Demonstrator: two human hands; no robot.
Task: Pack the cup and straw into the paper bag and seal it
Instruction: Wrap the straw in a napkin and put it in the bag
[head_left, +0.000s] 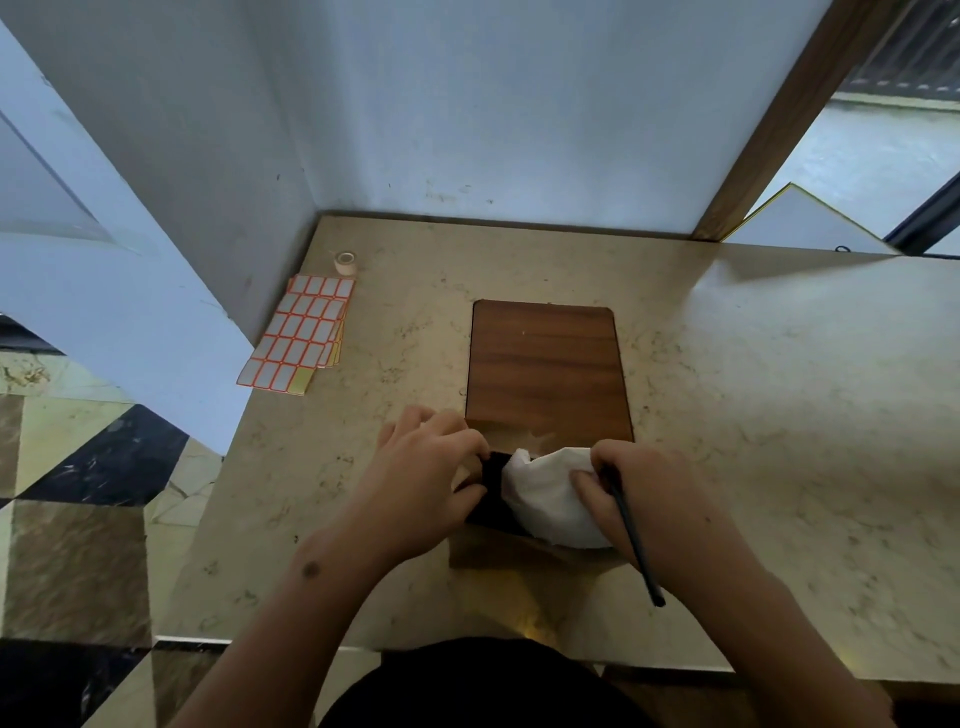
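Item, packing in progress: left hand (431, 467) pinching the paper bag (498, 545) mouth open at the table (779, 415) front, right hand (618, 493) clamped on white cup (550, 499) and black straw (636, 540); best fed in squarely, mouth held wide.

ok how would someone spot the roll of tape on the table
Start at the far left corner of the marble table, where it meets the wall. The tape roll stands there, just beyond the sticker sheets. It is the only small round thing; the sheets are flat, with orange-edged labels.
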